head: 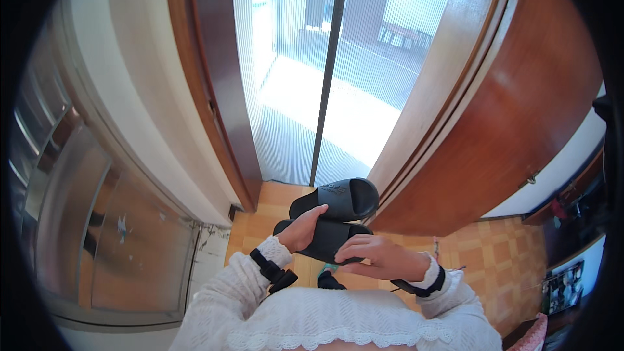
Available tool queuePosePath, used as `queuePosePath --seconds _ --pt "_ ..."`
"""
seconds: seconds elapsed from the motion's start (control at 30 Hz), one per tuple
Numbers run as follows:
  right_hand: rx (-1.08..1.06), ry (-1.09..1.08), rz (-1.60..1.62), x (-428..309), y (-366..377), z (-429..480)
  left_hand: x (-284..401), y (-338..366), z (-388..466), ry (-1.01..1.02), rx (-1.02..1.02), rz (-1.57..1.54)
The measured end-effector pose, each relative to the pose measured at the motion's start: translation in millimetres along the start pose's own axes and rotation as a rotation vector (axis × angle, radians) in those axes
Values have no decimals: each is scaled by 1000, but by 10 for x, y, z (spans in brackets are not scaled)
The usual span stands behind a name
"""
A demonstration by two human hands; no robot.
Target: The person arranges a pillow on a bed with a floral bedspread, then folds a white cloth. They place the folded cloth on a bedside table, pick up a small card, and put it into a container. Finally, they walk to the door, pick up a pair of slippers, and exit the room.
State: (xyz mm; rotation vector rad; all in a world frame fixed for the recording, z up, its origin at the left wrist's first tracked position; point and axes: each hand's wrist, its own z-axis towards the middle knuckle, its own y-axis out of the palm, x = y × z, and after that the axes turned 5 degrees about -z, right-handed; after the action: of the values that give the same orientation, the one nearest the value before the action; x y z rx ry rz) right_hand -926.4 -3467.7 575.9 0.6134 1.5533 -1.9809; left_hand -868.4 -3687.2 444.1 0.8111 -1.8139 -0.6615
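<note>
In the head view, two black slide sandals are held up in front of my body, one beyond the other. My left hand (303,230) is closed around their left part, with its thumb over the edge of the farther slide (341,200), whose strap bears raised writing. The nearer slide (324,241) lies against it, closer to my chest. My right hand (378,257) rests on the right part of the nearer slide, fingers bent over its strap; whether it grips cannot be told. Black bands are on both wrists. Below the slides, part of a green slipper (330,267) shows.
A pleated screen door (331,107) stands ahead, between a dark wooden door frame (219,83) and an open brown wooden door (468,122). At left is a glass-panelled metal door (141,248). Shelving with items (565,287) is at the right, above a parquet floor (502,258).
</note>
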Motion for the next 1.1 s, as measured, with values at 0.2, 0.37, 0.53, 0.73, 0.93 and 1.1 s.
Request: queuePosePath --seconds 0.2,0.37,0.53,0.73,0.93,1.1 --pt "134 59 -4 1229 -1298 655 845 -88 1063 -34 122 18" --pt "-47 23 -39 2176 -2030 1636 1503 -236 1756 89 131 36" --pt "-3 -90 -110 3437 -2462 2926 2184 -589 2613 75 111 -28" --pt "97 352 239 5217 -3043 4144 3243 -971 4049 -19 159 23" --pt "416 354 284 6374 -3779 4063 4341 -1212 4914 -3 40 60" --pt "1205 503 12 6771 -4376 3484 5050 -1939 4759 225 9 -53"
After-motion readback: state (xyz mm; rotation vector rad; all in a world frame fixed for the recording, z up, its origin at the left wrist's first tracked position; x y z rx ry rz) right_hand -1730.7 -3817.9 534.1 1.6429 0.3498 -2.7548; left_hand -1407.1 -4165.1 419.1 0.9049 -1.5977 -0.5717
